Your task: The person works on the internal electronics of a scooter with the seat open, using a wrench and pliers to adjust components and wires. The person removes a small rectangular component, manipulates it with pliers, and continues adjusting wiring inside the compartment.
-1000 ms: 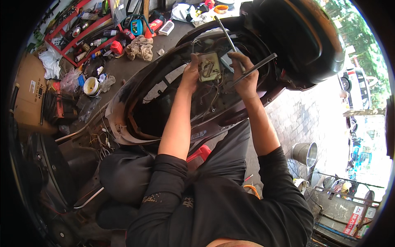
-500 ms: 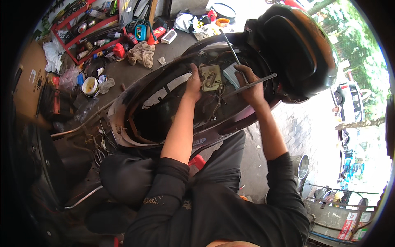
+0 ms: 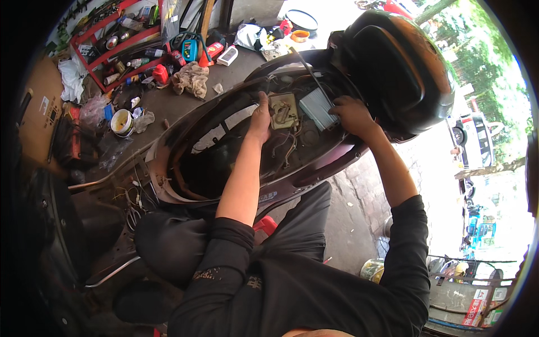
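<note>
My left hand (image 3: 260, 117) reaches into the open body of a scooter (image 3: 168, 163), its thumb stretched upward. It is beside a dirty yellowish square part (image 3: 283, 110); its other fingers are mostly hidden, and I see nothing held in it. My right hand (image 3: 355, 116) has its fingers curled round the near end of a metal T-handle wrench (image 3: 307, 70), whose shaft slants away to the far left. The hand hides the wrench's crossbar. Under the shaft lies a pale blue-grey ribbed block (image 3: 319, 109), touching or close to my right fingertips. Loose wires (image 3: 291, 147) hang next to the yellowish part.
A black top box (image 3: 398, 73) sits on the scooter's right end. At far left, a red rack (image 3: 92, 62) holds bottles and cans. A rag (image 3: 191, 80), a white bucket (image 3: 122, 122) and bottles stand on the floor. A tin (image 3: 372, 269) is near my right elbow.
My right hand has turned and shifted slightly right, hiding the wrench's crossbar, which showed before. The wrench's shaft has moved a little left, uncovering more of the ribbed block. My left hand has barely moved.
</note>
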Demonstrator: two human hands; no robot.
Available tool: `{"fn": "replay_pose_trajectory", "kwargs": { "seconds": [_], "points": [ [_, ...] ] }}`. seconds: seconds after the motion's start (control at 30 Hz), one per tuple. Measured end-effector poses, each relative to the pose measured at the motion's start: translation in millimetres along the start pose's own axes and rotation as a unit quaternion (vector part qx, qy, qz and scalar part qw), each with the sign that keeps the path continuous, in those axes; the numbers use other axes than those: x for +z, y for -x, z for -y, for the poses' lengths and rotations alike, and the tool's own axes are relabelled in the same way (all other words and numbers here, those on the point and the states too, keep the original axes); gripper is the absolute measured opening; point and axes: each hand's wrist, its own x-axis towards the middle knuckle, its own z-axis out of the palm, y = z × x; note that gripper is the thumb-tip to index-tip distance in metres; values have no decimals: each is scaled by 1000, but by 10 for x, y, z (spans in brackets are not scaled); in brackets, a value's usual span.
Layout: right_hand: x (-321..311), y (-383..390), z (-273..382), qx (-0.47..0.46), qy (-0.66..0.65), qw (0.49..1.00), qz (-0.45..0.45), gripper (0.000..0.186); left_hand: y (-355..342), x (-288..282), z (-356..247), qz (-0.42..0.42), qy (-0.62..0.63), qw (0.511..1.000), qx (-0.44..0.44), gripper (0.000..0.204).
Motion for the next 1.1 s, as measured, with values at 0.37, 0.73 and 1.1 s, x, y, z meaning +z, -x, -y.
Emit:
{"fn": "replay_pose_trajectory", "kwargs": {
  "seconds": [0.37,0.73,1.1],
  "points": [
    [118,-494,716,22,-397,914,-73,38,55,110,-92,1,-25,1000,2,67],
    [171,-487,689,-1,-482,876,3,48,-19,7,-103,-2,-93,995,43,46],
    [297,-535,678,-81,-433,895,-76,34,-21,-31,-188,41,-282,957,53,26]
  ]
}}
